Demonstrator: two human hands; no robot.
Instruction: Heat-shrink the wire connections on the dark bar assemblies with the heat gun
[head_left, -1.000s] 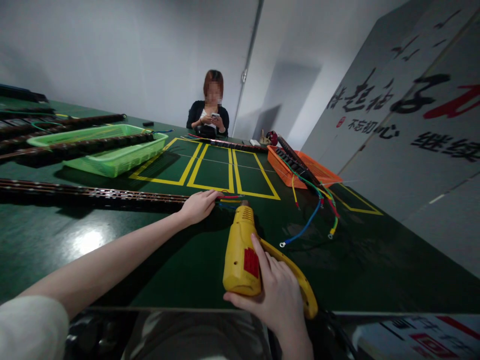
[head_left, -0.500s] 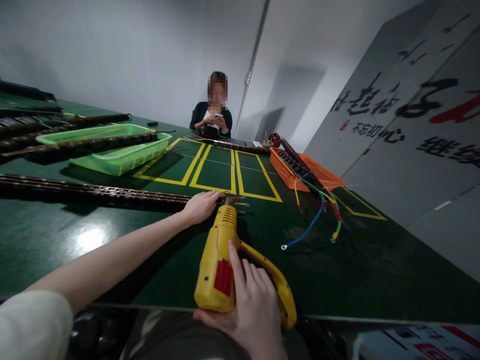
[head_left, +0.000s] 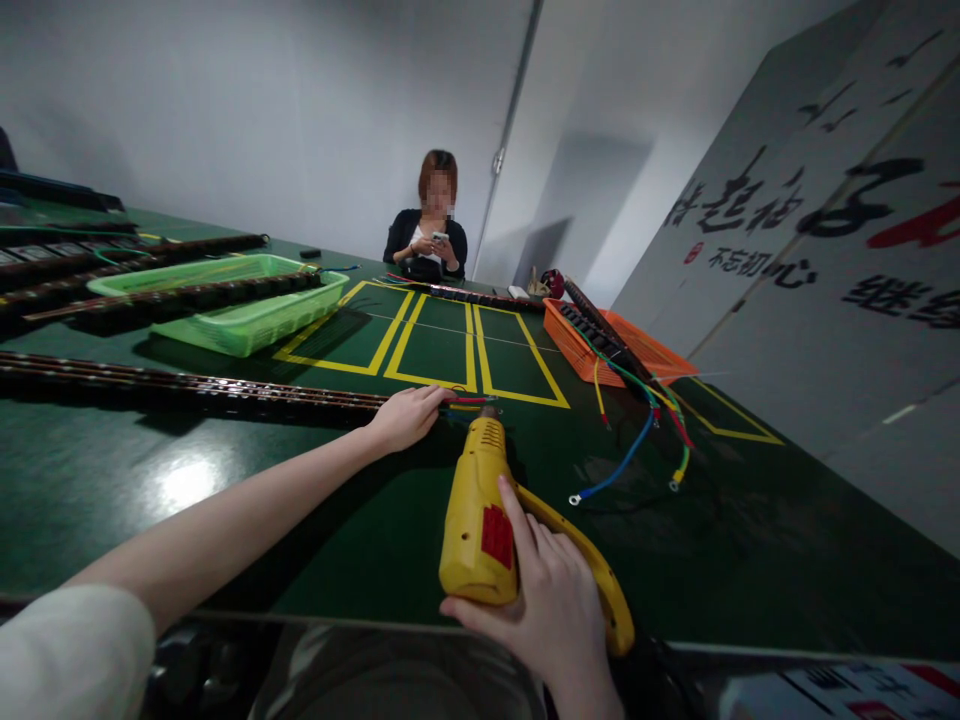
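A yellow heat gun (head_left: 478,520) with a red label lies in the grip of my right hand (head_left: 551,580), its nozzle pointing away over the wire ends. My left hand (head_left: 409,415) has its fingers closed on a bundle of wires (head_left: 466,401), red and yellow, with ring terminals at their tips. The nozzle is close to these terminals, right of my left fingers. From my left hand a long dark wiring strip (head_left: 187,390) runs to the left edge of the view.
A green basket (head_left: 247,325) with dark strips stands at the left. An orange basket (head_left: 570,340) at the right holds a harness with coloured wires (head_left: 622,460) hanging out. Across the green table (head_left: 712,560), a person (head_left: 431,235) holds a phone.
My right hand has moved right with the heat gun, so its nozzle is farther from my left fingers and more of the wires shows. My left hand still holds the wires.
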